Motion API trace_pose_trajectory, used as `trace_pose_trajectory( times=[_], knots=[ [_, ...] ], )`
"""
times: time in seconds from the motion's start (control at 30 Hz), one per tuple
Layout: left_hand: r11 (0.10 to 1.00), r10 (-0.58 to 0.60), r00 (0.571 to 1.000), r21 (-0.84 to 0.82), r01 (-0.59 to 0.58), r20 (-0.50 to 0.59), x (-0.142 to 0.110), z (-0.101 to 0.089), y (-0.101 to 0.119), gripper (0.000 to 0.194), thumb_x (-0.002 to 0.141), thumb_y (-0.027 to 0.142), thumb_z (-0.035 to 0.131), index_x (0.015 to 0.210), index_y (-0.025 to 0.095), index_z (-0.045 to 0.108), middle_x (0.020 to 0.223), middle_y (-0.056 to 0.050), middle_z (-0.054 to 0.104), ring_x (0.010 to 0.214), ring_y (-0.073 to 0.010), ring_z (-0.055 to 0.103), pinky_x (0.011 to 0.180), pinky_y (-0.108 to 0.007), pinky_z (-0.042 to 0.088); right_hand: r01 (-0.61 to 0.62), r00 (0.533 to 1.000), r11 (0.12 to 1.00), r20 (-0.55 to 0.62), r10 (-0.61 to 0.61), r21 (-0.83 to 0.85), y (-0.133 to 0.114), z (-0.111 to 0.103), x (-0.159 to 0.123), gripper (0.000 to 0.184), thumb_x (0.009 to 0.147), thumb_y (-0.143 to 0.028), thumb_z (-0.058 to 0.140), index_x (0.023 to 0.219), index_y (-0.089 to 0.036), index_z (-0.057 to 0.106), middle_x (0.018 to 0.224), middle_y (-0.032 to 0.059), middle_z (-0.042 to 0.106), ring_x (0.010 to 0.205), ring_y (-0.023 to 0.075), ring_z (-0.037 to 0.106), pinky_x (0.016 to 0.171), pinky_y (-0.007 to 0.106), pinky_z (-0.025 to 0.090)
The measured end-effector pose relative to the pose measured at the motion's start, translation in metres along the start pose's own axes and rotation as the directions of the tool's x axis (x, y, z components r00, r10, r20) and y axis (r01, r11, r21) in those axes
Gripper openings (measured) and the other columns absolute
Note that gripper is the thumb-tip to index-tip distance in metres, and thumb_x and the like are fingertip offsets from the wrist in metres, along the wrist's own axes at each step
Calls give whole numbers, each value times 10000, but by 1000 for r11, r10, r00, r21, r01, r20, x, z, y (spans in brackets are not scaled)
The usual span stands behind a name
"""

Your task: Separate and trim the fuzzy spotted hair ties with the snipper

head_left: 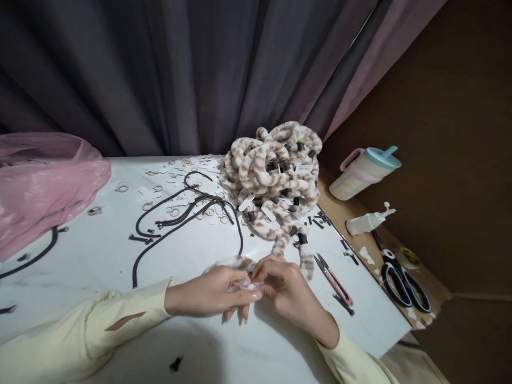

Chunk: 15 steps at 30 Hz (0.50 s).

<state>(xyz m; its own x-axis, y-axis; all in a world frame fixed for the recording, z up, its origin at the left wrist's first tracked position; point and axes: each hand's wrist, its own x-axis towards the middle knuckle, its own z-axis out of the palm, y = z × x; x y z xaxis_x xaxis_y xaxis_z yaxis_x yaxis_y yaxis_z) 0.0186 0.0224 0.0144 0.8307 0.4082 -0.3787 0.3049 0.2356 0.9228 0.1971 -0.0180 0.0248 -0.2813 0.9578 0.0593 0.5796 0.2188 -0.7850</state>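
Observation:
My left hand [212, 292] is closed around a fluffy white-and-brown striped cord [240, 261], part of which shows behind the fingers. A white end pokes out near the left thumb. Against that end, my right hand [286, 285] is pinched, its fingertips meeting those of the left; whatever lies between them is too small to make out. Just beyond the hands rises a heap of similar fluffy cords [256, 170], with dark coiled bands and white tags among them. Pink-handled thread snips [336, 282] lie to the right of my right hand.
Dark cords [160, 232] and metal rings with clasps [121, 188] are scattered at centre left. A pink plastic bag [44, 186] sits far left. On the right are a tumbler [360, 176], a small nozzle bottle [368, 223] and scissors [400, 282]. A curtain [172, 74] hangs behind.

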Motion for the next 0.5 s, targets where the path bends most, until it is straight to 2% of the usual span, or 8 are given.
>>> trace_pose_trajectory(
  times=[0.07, 0.17, 0.23, 0.3, 0.4, 0.5],
  knots=[
    [997, 14, 997, 76, -9, -71, 0, 3, -1, 395, 849, 522, 466, 762, 145, 544, 675, -22, 645, 442, -72, 483, 437, -177, 368, 10, 1000, 1000, 14, -10, -13, -1, 0, 0, 186, 710, -9, 618, 636, -172, 567, 720, 31, 626, 745, 183, 576, 676, 296, 447],
    [997, 9, 995, 79, -1, -102, 0, 5, -1, 379, 860, 508, 451, 741, 155, 521, 632, -3, 623, 427, -73, 470, 434, -176, 368, 28, 997, 999, 73, -25, -34, 1, -5, -5, 165, 719, -40, 628, 793, -182, 589, 809, 45, 622, 807, 200, 576, 699, 309, 461],
    [992, 14, 994, 126, 0, -110, -1, 5, -1, 348, 879, 465, 436, 731, 161, 519, 619, 5, 613, 426, -75, 457, 445, -179, 367, 44, 994, 998, 98, -40, -36, 6, -10, -11, 279, 737, -35, 588, 961, -199, 560, 933, 60, 616, 900, 210, 572, 760, 328, 468],
    [965, 66, 991, 259, -33, -119, -2, 6, -2, 354, 904, 411, 407, 668, 168, 510, 598, 6, 602, 465, -86, 477, 507, -189, 385, 53, 996, 997, 76, -49, -47, 12, -15, -17, 405, 756, -16, 514, 1107, -216, 487, 1072, 80, 585, 1001, 218, 551, 822, 347, 462],
    [847, 202, 977, 513, -142, -63, -5, 9, -8, 350, 941, 320, 350, 667, 174, 512, 625, -10, 600, 582, -123, 531, 608, -218, 382, 43, 999, 997, -11, -43, -60, 15, -19, -23, 415, 792, -21, 440, 1154, -224, 442, 1126, 98, 554, 1027, 221, 547, 821, 353, 472],
    [615, 344, 936, 733, -289, 80, -6, 14, -16, 290, 954, 265, 327, 801, 165, 552, 700, -48, 622, 598, -154, 528, 564, -253, 336, 63, 982, 996, -181, -49, 70, 1, -21, -31, 247, 855, -77, 440, 1027, -246, 491, 974, 72, 582, 912, 208, 580, 752, 342, 502]
  ],
)
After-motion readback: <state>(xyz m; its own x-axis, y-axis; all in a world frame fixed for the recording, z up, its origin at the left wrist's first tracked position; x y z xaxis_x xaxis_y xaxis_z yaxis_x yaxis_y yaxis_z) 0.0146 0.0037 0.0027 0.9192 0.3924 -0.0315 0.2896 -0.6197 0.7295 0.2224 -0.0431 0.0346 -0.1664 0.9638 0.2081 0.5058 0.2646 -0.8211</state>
